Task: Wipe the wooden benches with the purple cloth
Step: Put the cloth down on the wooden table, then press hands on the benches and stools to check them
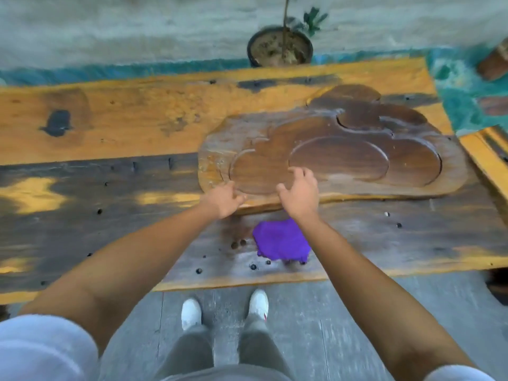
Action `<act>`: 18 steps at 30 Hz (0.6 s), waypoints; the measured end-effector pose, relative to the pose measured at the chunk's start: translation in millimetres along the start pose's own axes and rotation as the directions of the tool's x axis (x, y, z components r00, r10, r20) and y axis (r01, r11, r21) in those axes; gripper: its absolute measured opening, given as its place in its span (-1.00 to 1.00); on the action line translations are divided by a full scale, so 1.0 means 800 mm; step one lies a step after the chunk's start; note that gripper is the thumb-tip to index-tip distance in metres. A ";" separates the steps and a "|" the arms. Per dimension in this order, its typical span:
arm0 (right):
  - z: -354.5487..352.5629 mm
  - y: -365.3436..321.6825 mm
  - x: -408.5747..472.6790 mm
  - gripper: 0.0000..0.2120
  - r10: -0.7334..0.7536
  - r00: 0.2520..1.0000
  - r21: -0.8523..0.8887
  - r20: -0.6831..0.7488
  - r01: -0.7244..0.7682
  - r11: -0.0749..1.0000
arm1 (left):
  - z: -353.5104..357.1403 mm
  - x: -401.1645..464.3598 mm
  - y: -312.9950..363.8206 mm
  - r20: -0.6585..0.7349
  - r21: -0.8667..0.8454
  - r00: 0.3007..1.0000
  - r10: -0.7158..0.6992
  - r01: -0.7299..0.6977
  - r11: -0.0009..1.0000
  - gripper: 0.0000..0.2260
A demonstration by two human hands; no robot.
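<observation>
The purple cloth lies crumpled on the near part of the wooden bench, a wide worn plank top in yellow and dark stain. Neither hand touches it. A carved dark wooden slab with round hollows rests on the bench beyond the cloth. My left hand is at the slab's near edge, fingers bent against it. My right hand hovers over the same edge with fingers spread, just above the cloth.
A potted plant stands on the floor behind the bench. A second yellow wooden bench shows at the right edge. My feet in white shoes stand on grey floor boards in front of the bench.
</observation>
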State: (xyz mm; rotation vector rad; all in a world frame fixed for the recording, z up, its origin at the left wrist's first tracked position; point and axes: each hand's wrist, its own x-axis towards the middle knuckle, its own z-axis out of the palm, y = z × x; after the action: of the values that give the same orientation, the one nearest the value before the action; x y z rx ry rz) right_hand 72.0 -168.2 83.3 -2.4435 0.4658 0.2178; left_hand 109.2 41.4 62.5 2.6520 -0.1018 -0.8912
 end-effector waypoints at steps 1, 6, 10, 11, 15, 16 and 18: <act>-0.005 -0.030 0.003 -0.51 -0.051 0.999 0.007 0.018 0.051 0.999 | -0.026 -0.008 -0.012 -0.047 -0.002 0.999 -0.001 0.000 1.000 -0.51; 0.006 -0.179 -0.006 -0.84 -0.260 0.948 -0.016 0.183 0.268 0.963 | -0.122 -0.076 -0.095 -0.348 -0.048 0.937 -0.033 0.017 0.999 -0.58; 0.053 -0.295 -0.053 -0.91 -0.398 0.880 -0.050 0.259 0.423 0.905 | -0.145 -0.151 -0.196 -0.593 -0.179 0.798 -0.110 0.002 0.984 -0.67; 0.063 -0.315 -0.062 -0.83 -0.422 0.869 -0.050 0.259 0.449 0.892 | -0.147 -0.165 -0.217 -0.630 -0.179 0.768 -0.118 0.004 0.984 -0.66; 0.141 -0.426 -0.131 -0.48 -0.556 0.768 -0.035 0.319 0.596 0.802 | -0.163 -0.257 -0.354 -0.700 -0.216 0.671 -0.246 0.129 0.968 -0.46; 0.163 -0.457 -0.152 -0.39 -0.580 0.738 -0.021 0.345 0.624 0.781 | -0.168 -0.282 -0.393 -0.706 -0.222 0.650 -0.279 0.171 0.960 -0.40; 0.210 -0.520 -0.200 -0.25 -0.633 0.674 -0.010 0.380 0.688 0.726 | -0.177 -0.338 -0.474 -0.715 -0.228 0.610 -0.340 0.256 0.939 -0.33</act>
State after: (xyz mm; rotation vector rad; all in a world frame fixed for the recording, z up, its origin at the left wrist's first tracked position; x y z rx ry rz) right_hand 75.7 286.5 226.0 -2.4665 -0.6376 0.3744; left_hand -37.7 486.0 194.0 2.7430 0.5956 0.2008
